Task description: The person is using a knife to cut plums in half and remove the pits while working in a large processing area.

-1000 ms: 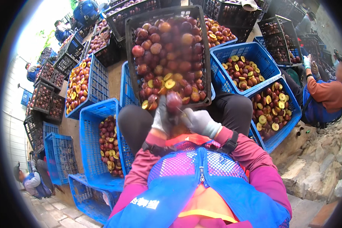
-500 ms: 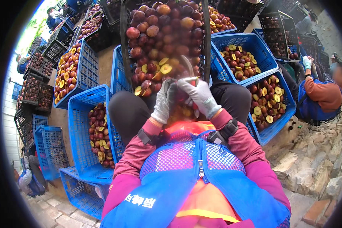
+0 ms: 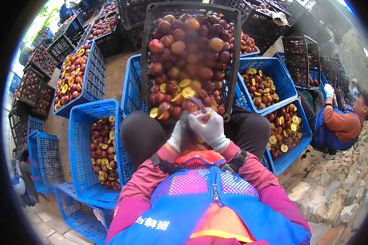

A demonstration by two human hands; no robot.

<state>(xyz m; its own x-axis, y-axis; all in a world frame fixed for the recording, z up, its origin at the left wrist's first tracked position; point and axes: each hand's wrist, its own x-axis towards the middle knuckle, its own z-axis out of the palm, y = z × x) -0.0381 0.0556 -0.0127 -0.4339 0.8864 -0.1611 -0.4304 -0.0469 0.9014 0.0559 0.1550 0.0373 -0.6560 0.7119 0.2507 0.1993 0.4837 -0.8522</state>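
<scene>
My gloved right hand (image 3: 210, 130) is wrapped round a knife with a curved blade (image 3: 199, 104). The blade rises from the fist toward the fruit, its outline slightly blurred. Pressed close beside it, my gloved left hand (image 3: 179, 134) is closed, and whatever its fingers hold is hidden. Both hands are just in front of the near edge of a black crate (image 3: 146, 61) full of dark red plums (image 3: 192, 53). Several yellow-fleshed cut halves (image 3: 187, 92) lie on top of the plums nearest my hands.
Blue crates with cut plums stand left (image 3: 79, 163), far left (image 3: 96, 67) and right (image 3: 286, 61) of my knees. Black crates of plums (image 3: 296, 51) are stacked behind. At the right, a person in an orange top (image 3: 339, 122) sits near rough stones (image 3: 331, 188).
The view has tilted, so the crates sit lower in the picture. My hands have drawn nearer my body and closer together, and the knife blade leans differently.
</scene>
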